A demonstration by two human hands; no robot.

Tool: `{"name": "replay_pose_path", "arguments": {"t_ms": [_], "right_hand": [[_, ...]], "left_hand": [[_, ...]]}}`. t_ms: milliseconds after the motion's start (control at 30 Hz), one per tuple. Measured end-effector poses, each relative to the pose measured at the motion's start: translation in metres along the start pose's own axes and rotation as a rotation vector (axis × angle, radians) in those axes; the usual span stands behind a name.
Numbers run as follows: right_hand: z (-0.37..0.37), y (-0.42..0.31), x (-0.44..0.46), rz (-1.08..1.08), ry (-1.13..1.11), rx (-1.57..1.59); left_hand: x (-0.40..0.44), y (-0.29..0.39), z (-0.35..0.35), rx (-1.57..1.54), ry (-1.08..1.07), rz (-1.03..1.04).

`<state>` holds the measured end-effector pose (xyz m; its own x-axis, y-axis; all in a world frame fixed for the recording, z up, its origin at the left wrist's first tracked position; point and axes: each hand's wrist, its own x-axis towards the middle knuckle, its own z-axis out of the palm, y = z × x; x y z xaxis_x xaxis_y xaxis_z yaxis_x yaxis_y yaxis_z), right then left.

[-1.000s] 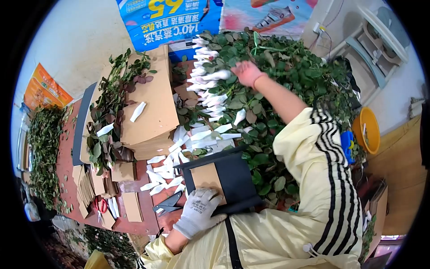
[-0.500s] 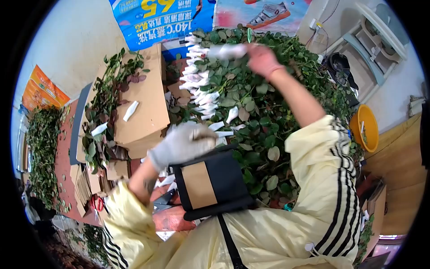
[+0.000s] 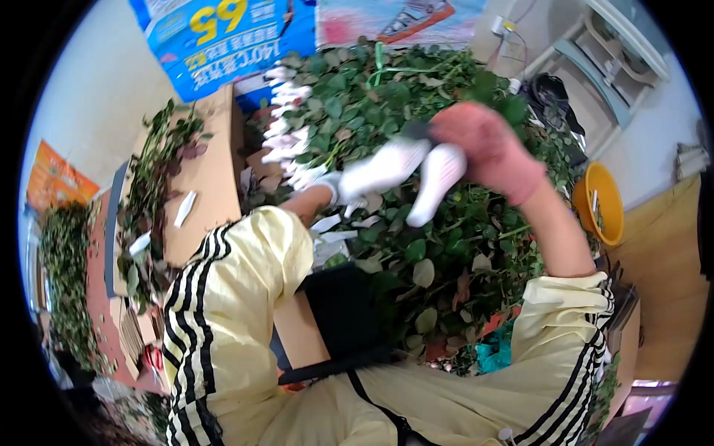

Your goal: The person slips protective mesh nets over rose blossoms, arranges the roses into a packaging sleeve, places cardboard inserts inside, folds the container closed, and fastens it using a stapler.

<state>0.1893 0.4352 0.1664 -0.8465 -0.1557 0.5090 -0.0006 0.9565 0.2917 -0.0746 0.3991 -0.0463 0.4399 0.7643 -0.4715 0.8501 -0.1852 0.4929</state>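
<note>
Two white sleeves (image 3: 384, 167) hang in the air above a heap of leafy stems (image 3: 465, 215), and they belong to the right hand's (image 3: 483, 145) side. Its pink-gloved grip is curled in, pinching them near one end, probably so their wider parts aren't squeezed; blur hides the exact finger placement. The left hand (image 3: 327, 186), in a pale glove, sits behind the nearer sleeve, perhaps to steady it, but I can't tell whether its grip is spread or pressed together.

Beyond, a row of white ends (image 3: 281, 141) lines one edge of the heap, all facing the same side, I'd guess to spare them from the weight of the foliage. Close to the person's body, a black holder (image 3: 346, 308) carries a brown cardboard piece (image 3: 301, 331), seemingly kept there for easy reach. Off on the person's left, a tall cardboard stack (image 3: 204, 178) stands on the reddish counter (image 3: 97, 282), one loose sleeve (image 3: 185, 209) lying on top.
</note>
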Motion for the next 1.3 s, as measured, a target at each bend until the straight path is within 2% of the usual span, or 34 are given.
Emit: {"name": "replay_pose_path", "arguments": {"t_ms": [33,67,100,133,167,300,333,367,400,433,467,533,567,600,633,700,733,800,833,867,900,933,1000,1033,1067,1133,1267,1300], "right_hand": [[0.015,-0.007,-0.006,0.015,-0.110,0.007],[0.035,-0.006,-0.015,0.004,-0.241,0.048],[0.054,-0.007,-0.022,-0.026,-0.165,0.087],[0.058,-0.009,-0.020,-0.015,-0.332,0.133],[0.066,-0.010,-0.021,-0.025,-0.373,0.111],[0.094,-0.013,-0.019,-0.017,-0.380,0.020],[0.099,-0.013,-0.017,-0.017,-0.384,0.025],[0.105,-0.010,-0.012,-0.015,-0.361,-0.011],[0.112,-0.006,-0.007,-0.016,-0.334,-0.047],[0.127,0.000,-0.006,0.005,-0.331,-0.048],[0.125,0.001,0.002,-0.005,-0.325,-0.046],[0.117,0.001,0.021,0.147,-0.424,-0.057],[0.121,0.003,0.022,0.158,-0.324,-0.043],[0.122,0.004,0.027,0.186,-0.347,-0.054],[0.128,0.008,0.028,0.215,-0.341,-0.029],[0.136,0.017,0.031,0.249,-0.339,0.089],[0.131,0.021,0.034,0.254,-0.316,0.138],[0.108,0.030,0.044,0.390,-0.330,0.164],[0.113,0.041,0.035,0.387,-0.133,0.098],[0.118,0.055,0.026,0.387,0.066,0.031],[0.120,0.069,0.022,0.434,0.145,0.040],[0.119,0.080,0.017,0.481,0.226,0.047],[0.093,0.085,0.016,0.577,0.216,0.049],[0.081,0.089,0.014,0.609,0.227,0.045],[0.069,0.093,0.011,0.630,0.249,0.030],[0.047,0.107,-0.001,0.677,0.284,-0.001],[-0.011,0.132,-0.037,0.789,0.332,-0.105],[-0.026,0.137,-0.048,0.821,0.340,-0.134]], "left_hand": [[0.019,-0.019,0.018,-0.117,0.223,-0.147],[0.017,-0.015,0.024,-0.124,0.316,-0.237],[0.015,-0.010,0.030,-0.139,0.410,-0.325],[-0.005,0.016,0.014,-0.042,0.371,-0.358],[-0.010,0.021,0.006,-0.132,0.322,-0.362],[-0.015,-0.010,0.002,-0.453,0.357,-0.158],[-0.022,-0.007,-0.002,-0.802,0.370,0.004],[-0.035,-0.007,-0.006,-0.844,0.439,0.003],[-0.068,0.023,-0.028,-0.884,0.513,0.001],[-0.080,0.025,-0.038,-0.892,0.456,0.018],[-0.087,0.018,-0.050,-0.628,0.291,0.011],[-0.103,0.009,-0.074,-0.063,0.007,0.117],[-0.109,0.010,-0.066,-0.678,0.121,0.135],[-0.117,0.015,-0.058,-1.295,0.239,0.148],[-0.122,0.025,-0.062,-1.449,0.161,0.118],[-0.119,-0.001,-0.062,-0.848,0.293,0.401],[-0.124,0.006,-0.067,-1.395,0.035,0.343],[-0.134,0.017,-0.072,-1.407,0.333,0.433],[-0.129,0.009,-0.069,-1.451,0.570,0.421],[-0.128,-0.001,-0.068,-1.312,0.801,0.146],[-0.113,-0.032,-0.056,-1.002,0.835,0.040],[-0.101,-0.057,-0.044,-0.690,0.853,-0.060],[-0.109,-0.038,-0.026,-0.303,0.670,-0.299],[-0.101,-0.038,-0.013,-0.309,0.607,-0.339],[-0.094,-0.038,0.003,-0.177,0.601,-0.380],[-0.091,-0.023,0.004,-0.156,0.445,-0.485],[-0.092,-0.027,-0.004,-0.146,0.514,-0.537],[-0.091,-0.036,-0.008,-0.135,0.613,-0.540]]}}
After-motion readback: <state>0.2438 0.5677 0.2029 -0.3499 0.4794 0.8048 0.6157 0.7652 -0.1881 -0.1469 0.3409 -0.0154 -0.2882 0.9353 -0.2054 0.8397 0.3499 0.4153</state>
